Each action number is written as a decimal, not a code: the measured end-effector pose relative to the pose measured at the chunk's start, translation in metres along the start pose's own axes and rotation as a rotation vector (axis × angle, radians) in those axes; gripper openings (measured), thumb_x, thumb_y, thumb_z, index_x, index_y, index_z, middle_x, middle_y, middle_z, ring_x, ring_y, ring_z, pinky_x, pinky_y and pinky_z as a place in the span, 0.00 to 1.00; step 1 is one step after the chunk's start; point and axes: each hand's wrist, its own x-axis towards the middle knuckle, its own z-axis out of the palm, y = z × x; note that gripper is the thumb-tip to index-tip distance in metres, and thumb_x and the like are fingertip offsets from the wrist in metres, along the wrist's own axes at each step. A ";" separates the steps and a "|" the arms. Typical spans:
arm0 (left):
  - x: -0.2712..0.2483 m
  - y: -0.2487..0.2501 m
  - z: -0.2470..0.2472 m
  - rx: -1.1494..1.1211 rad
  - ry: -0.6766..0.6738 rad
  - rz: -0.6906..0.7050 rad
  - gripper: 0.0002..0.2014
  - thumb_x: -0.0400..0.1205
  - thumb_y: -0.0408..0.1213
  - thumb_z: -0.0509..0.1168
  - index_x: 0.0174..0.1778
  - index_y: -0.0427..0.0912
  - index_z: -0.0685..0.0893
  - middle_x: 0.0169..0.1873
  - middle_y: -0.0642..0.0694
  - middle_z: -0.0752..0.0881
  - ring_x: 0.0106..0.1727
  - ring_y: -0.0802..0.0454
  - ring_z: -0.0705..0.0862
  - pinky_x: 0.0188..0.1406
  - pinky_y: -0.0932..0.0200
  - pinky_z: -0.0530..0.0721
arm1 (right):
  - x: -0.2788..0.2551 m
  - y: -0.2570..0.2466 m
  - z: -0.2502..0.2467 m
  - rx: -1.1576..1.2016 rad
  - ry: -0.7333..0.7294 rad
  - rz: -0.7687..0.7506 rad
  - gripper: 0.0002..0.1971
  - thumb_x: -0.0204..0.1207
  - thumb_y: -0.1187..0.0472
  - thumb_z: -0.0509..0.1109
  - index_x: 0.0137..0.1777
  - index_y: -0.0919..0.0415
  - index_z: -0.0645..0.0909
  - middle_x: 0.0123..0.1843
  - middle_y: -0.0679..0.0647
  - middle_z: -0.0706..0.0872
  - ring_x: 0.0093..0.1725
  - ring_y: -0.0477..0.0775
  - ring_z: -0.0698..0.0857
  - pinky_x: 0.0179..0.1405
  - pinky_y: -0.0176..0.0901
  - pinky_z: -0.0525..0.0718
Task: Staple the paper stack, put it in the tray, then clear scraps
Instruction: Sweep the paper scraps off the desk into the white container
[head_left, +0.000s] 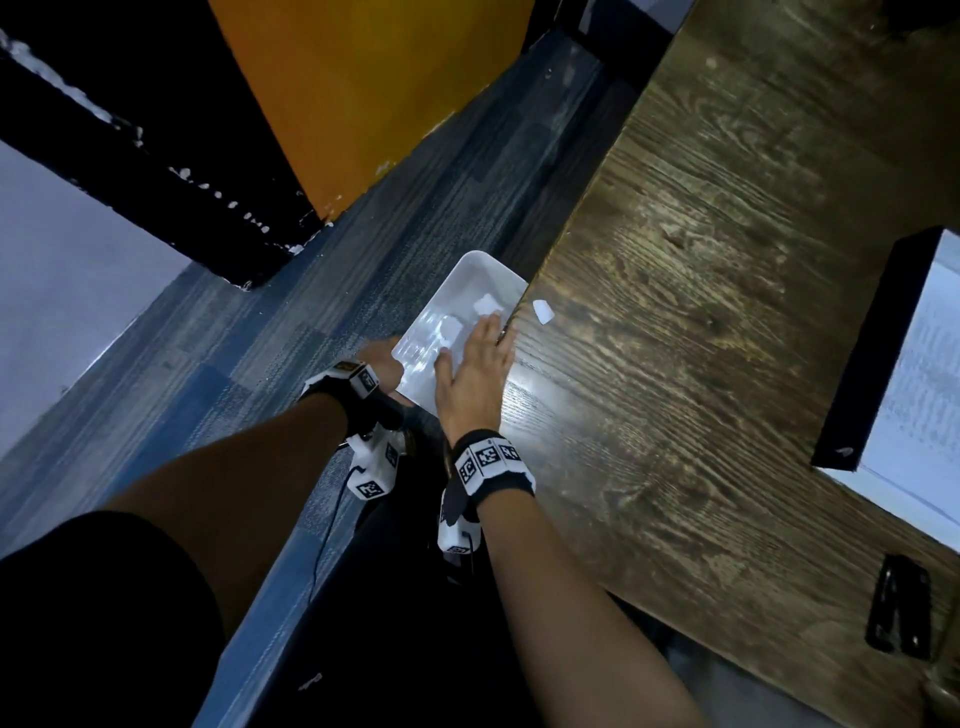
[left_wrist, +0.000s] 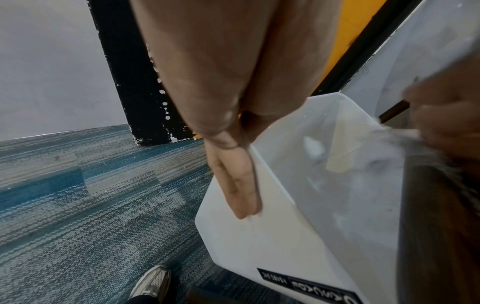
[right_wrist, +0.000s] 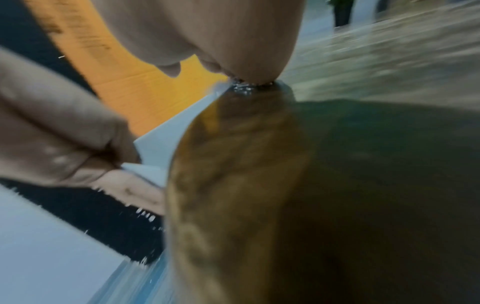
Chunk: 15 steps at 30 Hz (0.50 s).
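Scraps (head_left: 487, 304) lie in the white bin (head_left: 470, 275); left hand (head_left: 382, 364) grasps it, right hand (head_left: 475, 371) flat, released, at the tabletop (head_left: 701, 260) edge, nine o'clock.

White plastic bin (head_left: 470, 280): plain, glossy; black label with white lettering on outer wall. 
Paper scraps (head_left: 488, 304): white, in bin; one more white scrap (head_left: 543, 312) on surface. 
Surface (head_left: 701, 312): dark brown wood grain, bright glare patch. 
Carpet (head_left: 218, 332): blue-grey, striped weave, darker blue blocks. 
Wall panel (head_left: 363, 88): orange. 
Frame (head_left: 145, 150): black, chipped white specks. 
Wristbands (head_left: 491, 460): black, white tiles with black square markers. 
Stapler (head_left: 896, 613): black. 
Tray (head_left: 872, 353): black; paper stack (head_left: 930, 364) white. 
Shoe (left_wrist: 152, 282): grey-white.
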 end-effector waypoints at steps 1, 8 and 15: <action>-0.001 0.001 -0.001 -0.028 -0.002 0.000 0.17 0.80 0.30 0.59 0.65 0.40 0.81 0.64 0.37 0.84 0.61 0.38 0.84 0.46 0.57 0.79 | 0.003 -0.004 0.004 -0.013 -0.017 -0.048 0.32 0.85 0.52 0.51 0.84 0.66 0.47 0.87 0.60 0.45 0.85 0.60 0.38 0.84 0.53 0.38; -0.008 0.002 0.002 -0.071 0.004 -0.015 0.07 0.79 0.27 0.61 0.40 0.35 0.85 0.43 0.38 0.85 0.42 0.46 0.82 0.31 0.57 0.78 | 0.039 -0.027 0.021 -0.112 -0.111 -0.126 0.17 0.83 0.63 0.55 0.67 0.71 0.75 0.66 0.68 0.80 0.71 0.67 0.74 0.75 0.55 0.68; -0.007 0.001 -0.001 -0.107 -0.053 -0.025 0.09 0.76 0.24 0.62 0.49 0.35 0.84 0.54 0.31 0.87 0.52 0.37 0.87 0.38 0.55 0.78 | 0.045 -0.028 -0.002 0.101 -0.143 -0.018 0.16 0.72 0.78 0.58 0.53 0.69 0.84 0.55 0.65 0.86 0.56 0.64 0.84 0.60 0.52 0.82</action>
